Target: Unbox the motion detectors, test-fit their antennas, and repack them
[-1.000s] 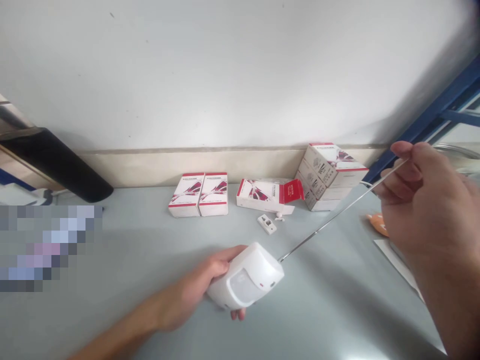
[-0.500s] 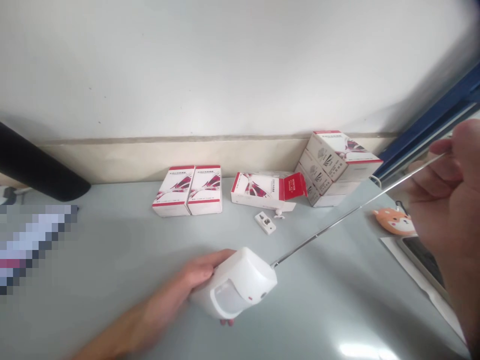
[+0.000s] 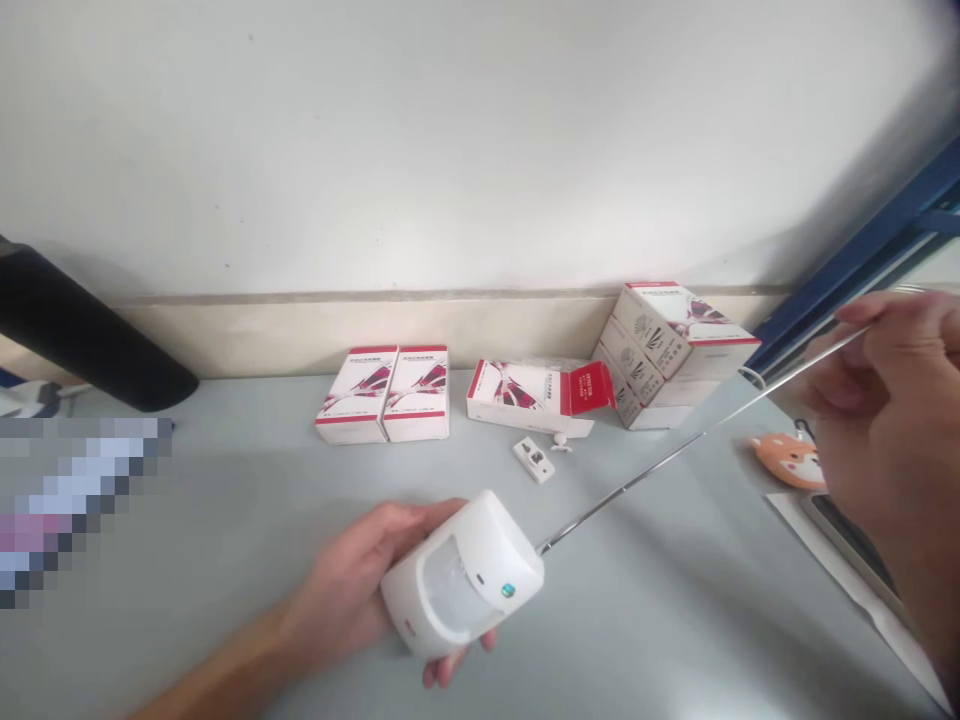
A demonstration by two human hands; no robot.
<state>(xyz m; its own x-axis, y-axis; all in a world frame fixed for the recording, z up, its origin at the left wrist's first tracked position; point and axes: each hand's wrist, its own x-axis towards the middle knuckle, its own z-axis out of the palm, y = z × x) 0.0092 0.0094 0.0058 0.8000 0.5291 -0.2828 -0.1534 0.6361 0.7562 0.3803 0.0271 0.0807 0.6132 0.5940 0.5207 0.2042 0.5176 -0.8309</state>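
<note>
My left hand (image 3: 352, 585) grips a white sensor unit (image 3: 461, 585) with a frosted front window and a small green light, just above the grey table (image 3: 225, 520). A thin metal telescopic antenna (image 3: 675, 452) runs from the unit's top up to the right. My right hand (image 3: 896, 420) pinches the antenna's far tip between thumb and fingers at the right edge of the view.
Two red-and-white boxes (image 3: 384, 392) lie side by side by the wall. An opened box (image 3: 536, 392) lies beside a stack of boxes (image 3: 667, 350). A small white bracket (image 3: 533, 458) lies loose. An orange animal-shaped charm (image 3: 787, 460) and a tablet edge (image 3: 855, 545) lie at right.
My left hand has turned the sensor so its front window and green light face up more. My right hand keeps the antenna tip, shifted slightly lower and left.
</note>
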